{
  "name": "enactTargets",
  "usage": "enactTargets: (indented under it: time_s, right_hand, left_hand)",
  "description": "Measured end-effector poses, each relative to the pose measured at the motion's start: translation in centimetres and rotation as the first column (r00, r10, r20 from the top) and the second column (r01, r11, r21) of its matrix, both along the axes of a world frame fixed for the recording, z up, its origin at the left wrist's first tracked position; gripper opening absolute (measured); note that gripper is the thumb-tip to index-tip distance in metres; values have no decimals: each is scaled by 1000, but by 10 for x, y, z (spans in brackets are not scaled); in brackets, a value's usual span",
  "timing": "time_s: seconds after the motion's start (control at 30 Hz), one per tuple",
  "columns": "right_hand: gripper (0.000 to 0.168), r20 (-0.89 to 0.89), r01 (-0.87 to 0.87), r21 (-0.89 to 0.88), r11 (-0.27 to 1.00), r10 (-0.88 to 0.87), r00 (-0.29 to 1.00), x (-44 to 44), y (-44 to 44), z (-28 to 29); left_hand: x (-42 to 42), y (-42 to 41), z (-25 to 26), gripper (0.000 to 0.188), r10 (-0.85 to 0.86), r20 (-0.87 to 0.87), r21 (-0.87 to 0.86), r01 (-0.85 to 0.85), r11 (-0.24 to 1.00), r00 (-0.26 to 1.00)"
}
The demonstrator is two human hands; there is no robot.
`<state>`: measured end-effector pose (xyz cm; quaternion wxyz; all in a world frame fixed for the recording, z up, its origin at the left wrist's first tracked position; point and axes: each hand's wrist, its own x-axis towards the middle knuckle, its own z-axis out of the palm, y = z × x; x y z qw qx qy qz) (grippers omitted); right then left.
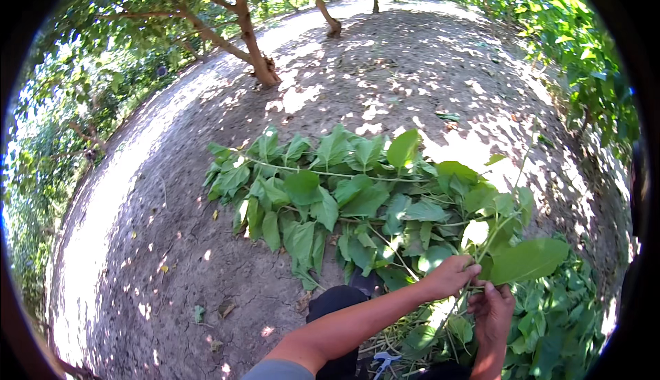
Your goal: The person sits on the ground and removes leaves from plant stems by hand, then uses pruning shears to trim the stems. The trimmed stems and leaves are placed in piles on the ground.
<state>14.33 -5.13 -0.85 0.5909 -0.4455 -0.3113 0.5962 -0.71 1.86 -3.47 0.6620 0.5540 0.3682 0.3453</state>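
My left hand (452, 278) reaches across from the lower left and grips the green stem of a leafy branch (496, 233). Close below it, my right hand (492, 309) has its thumb and fingers pinched on the same branch, near a thin stalk. A broad green leaf (531, 261) spreads to the right of my fingers. In front of me lies a heap of cut leafy branches (330, 194), stems running mostly sideways. A second leafy pile (551, 323) is at the lower right, partly behind my right hand.
A light-coloured tool (384, 362), perhaps pruning shears, lies by my knee (335, 302), partly cut off by the frame. Dry, cracked soil (216, 266) surrounds the heap. A forked tree trunk (252, 44) rises beyond it, and dense foliage (582, 55) borders the right side.
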Motion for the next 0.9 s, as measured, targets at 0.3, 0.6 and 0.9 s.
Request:
enactTargets:
  time_s: [0.3,0.6,0.9]
  right_hand:
    - [24,92,-123,51,991,118,989,-14,12,-9]
    - [28,72,-242,95,966,236,969,-34,29,-22]
    - [26,87,-320,173,932,309,947,-53,32,-13]
  left_hand:
    - [-24,3,-8,33,148,-62,237,-129,963,987]
    - [-52,10,-15,33,271,15,267,-265,926,962]
    - [-82,4,15,30,260,28,212,-260,942,965]
